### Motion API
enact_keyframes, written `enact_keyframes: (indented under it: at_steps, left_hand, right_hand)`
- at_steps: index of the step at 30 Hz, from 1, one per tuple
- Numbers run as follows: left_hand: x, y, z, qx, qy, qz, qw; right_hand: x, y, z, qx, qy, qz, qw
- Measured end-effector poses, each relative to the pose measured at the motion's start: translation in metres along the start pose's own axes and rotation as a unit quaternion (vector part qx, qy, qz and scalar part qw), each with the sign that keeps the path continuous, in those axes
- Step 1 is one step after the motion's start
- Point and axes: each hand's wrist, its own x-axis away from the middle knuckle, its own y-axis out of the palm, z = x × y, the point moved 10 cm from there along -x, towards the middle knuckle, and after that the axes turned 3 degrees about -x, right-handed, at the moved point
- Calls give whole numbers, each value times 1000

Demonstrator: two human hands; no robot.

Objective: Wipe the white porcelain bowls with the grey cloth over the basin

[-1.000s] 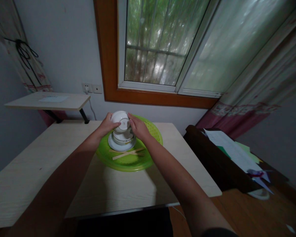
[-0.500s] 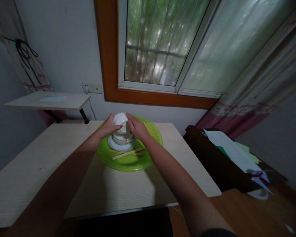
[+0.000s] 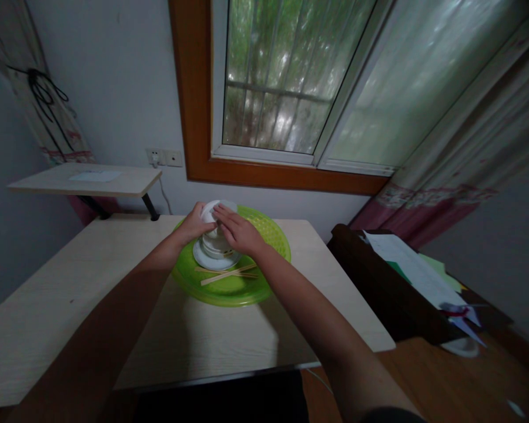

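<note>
A white bowl [image 3: 208, 210] is tipped on its side above a stack of white bowls [image 3: 214, 249]. My left hand [image 3: 193, 225] grips it from the left, thumb on the near side. My right hand [image 3: 238, 230] lies across its outer face with fingers stretched out, hiding much of it. A pale shape just behind my right fingers is too covered to make out. The stack stands on a white plate [image 3: 199, 256], on a round green plastic tray [image 3: 235, 298]. In front of the plate, wooden chopsticks [image 3: 224, 275] lie crossed on the tray.
The tray is on a pale wooden table [image 3: 150, 329], near the wall below a window [image 3: 282, 88]. At the left is a small raised shelf [image 3: 114, 187] with a sheet of paper. Right of the table stands a dark cabinet [image 3: 370, 282] bearing papers.
My right hand has slid left from the bowl's right side across its outer face. My left hand stays in nearly the same place, still gripping the bowl.
</note>
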Motion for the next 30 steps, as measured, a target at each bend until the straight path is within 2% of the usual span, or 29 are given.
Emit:
enact_keyframes:
  at_steps: [2, 4, 8, 12, 15, 21, 25, 30]
  left_hand:
    - [0, -1, 2, 3, 4, 6, 1000]
    - [0, -4, 3, 10, 4, 15, 1000]
    - [0, -13, 2, 29, -3, 43, 999]
    - [-2, -15, 0, 45, 7, 52, 998]
    - [-4, -15, -3, 46, 6, 51, 998]
    - [-5, -19, -8, 55, -2, 70, 996]
    - [-7, -24, -9, 80, 5, 91, 993]
    - [-6, -28, -11, 85, -7, 109, 990]
  right_hand:
    - [-2, 2, -6, 0, -13, -9, 1000]
    - [-2, -1, 0, -3, 7, 6, 1000]
    - [4, -16, 34, -6, 115, 73, 991]
    - [14, -22, 61, -22, 196, 104, 975]
    - [16, -20, 69, -49, 201, 116, 971]
    - [15, -10, 76, -130, 165, 132, 969]
    - [19, -15, 81, -144, 184, 164, 958]
    - [18, -28, 79, -143, 179, 171, 958]
